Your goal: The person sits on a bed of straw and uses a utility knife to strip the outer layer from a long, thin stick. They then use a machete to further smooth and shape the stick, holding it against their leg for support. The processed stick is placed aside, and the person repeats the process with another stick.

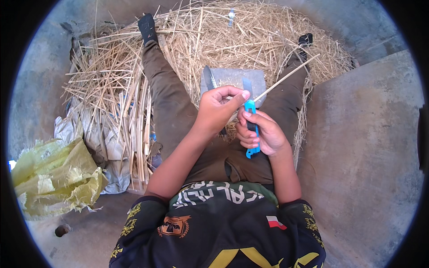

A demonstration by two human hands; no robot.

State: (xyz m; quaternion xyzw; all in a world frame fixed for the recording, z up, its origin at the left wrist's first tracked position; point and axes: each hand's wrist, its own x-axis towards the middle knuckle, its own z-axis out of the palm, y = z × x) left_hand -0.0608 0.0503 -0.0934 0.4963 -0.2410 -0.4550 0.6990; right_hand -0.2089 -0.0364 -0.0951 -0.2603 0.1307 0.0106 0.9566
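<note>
Right hand point(264, 133) wrapped around blue cutter point(251, 127), blade point(247, 84) out. Left hand point(218, 107) just beside, fingertips near blade; can't tell if it's gripping the stick point(288, 77).

There're 2 hands point(215, 109) point(270, 136), 2 feet point(148, 29) point(305, 39), 1 util. knife point(251, 127) & 1 yel. sheet point(58, 176).

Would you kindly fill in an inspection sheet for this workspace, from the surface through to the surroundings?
Surface: grey board between the legs.
Job's things: blue cutter, blade out; thin stick.
Clutter: straw heap ahead; loose strips and torn yellow sheet at left.
Hands: right hand grips the cutter; left hand pinched beside its blade, hold unclear.
Cables: nothing seen.
Surroundings: grey concrete at right; dark hole at lower left.
</note>
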